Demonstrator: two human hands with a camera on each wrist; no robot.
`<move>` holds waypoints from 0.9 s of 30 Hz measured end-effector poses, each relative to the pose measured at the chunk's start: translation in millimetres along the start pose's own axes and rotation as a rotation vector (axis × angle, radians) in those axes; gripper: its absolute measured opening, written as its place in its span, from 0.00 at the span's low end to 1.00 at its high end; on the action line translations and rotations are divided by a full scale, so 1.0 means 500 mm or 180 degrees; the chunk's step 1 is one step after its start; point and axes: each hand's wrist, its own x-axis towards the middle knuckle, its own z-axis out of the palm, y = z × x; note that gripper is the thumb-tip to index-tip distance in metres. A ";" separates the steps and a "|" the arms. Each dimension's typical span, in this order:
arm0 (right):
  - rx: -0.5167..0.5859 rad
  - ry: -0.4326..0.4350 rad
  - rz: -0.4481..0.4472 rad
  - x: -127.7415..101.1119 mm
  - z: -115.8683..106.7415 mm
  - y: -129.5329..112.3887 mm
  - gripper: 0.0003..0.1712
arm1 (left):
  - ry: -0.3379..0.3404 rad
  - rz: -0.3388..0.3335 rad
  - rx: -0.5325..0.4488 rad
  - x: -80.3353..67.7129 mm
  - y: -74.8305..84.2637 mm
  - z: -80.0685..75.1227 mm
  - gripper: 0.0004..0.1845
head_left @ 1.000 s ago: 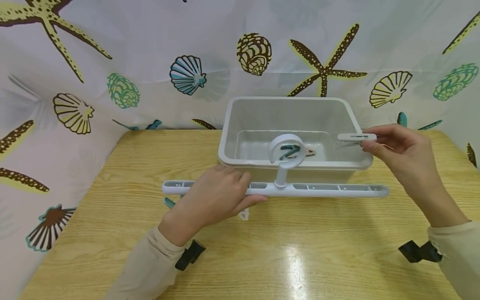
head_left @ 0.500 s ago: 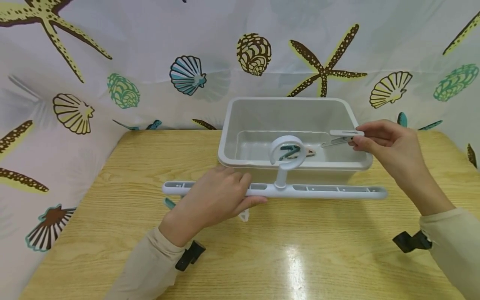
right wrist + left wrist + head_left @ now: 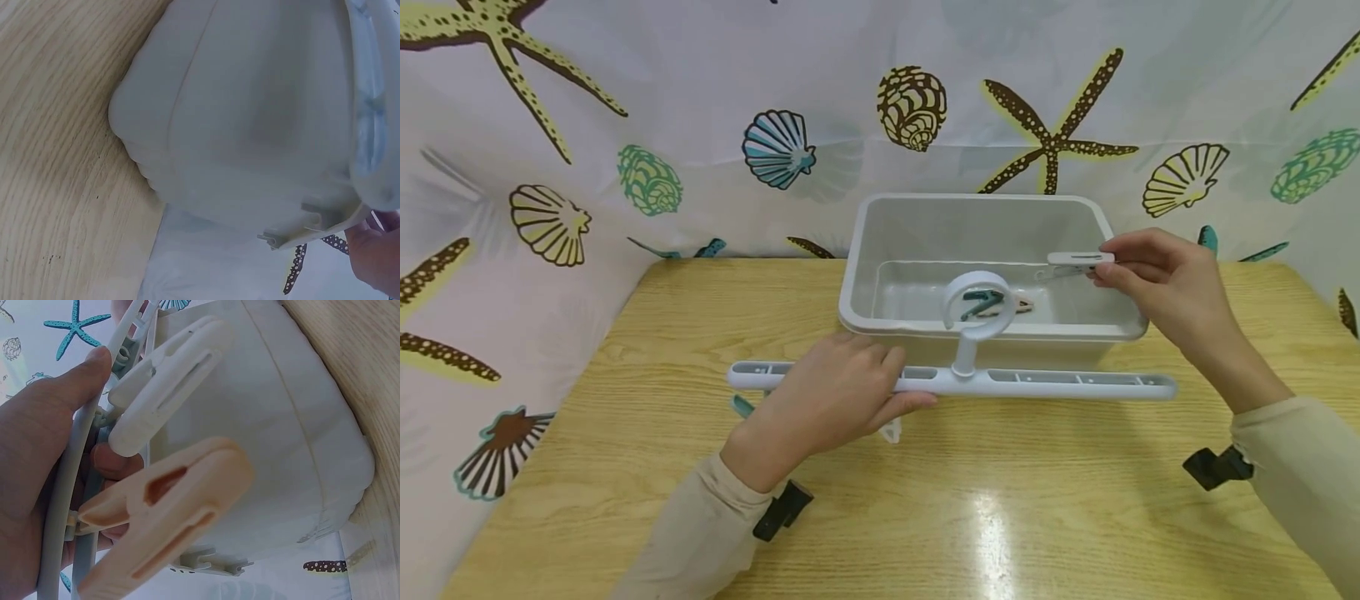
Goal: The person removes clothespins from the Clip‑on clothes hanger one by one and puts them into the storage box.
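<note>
Seashell-and-starfish printed curtain fabric hangs behind and to the left of a pale wood-grain table, where a light grey rectangular plastic bin stands toward the far edge. Just in front of the bin, a long grey plastic hanger bar with a ring-shaped top is held level above the table, its ring rising in front of the bin's near rim and partly screening what lies inside. Through and beside that ring, a teal clothespin and a peach one lie on the bin's floor. The left hand is curled over the left part of the bar and grips it; its fingers cover that stretch, and below it only a teal tip and a white tip of hanging pegs show. From the left wrist, two of those pegs show close up, a white plastic clothespin and a peach plastic clothespin, both clipped to the bar beside the palm and blocking most of the bin's outer wall. The right hand pinches a white clothespin by its end and holds it level above the right side of the bin's opening, clear of the floor. The right wrist view gives mostly the bin's outer wall and rim, blurred, with only a sliver of fingers at the lower corner. Black straps sit at both cuffs of the beige sleeves.
</note>
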 end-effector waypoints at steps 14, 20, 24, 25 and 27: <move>0.0326 -0.0084 -0.0778 -0.035 -0.004 -0.019 0.09 | -0.0020 -0.0009 -0.0006 0.004 0.002 0.003 0.25; 0.0146 -0.0209 -0.0865 -0.050 0.000 -0.035 0.08 | -0.0018 -0.0023 -0.0011 0.003 0.002 0.003 0.25; -0.0026 -0.0246 -0.0955 -0.060 0.006 -0.042 0.09 | -0.0006 -0.0023 -0.0009 0.003 0.003 0.002 0.25; -0.0081 -0.0246 -0.0972 -0.063 0.008 -0.044 0.09 | -0.0006 -0.0024 -0.0005 0.003 0.003 0.001 0.25; -0.0149 -0.0256 -0.1003 -0.068 0.010 -0.046 0.10 | -0.0012 -0.0030 -0.0011 0.003 0.003 0.001 0.25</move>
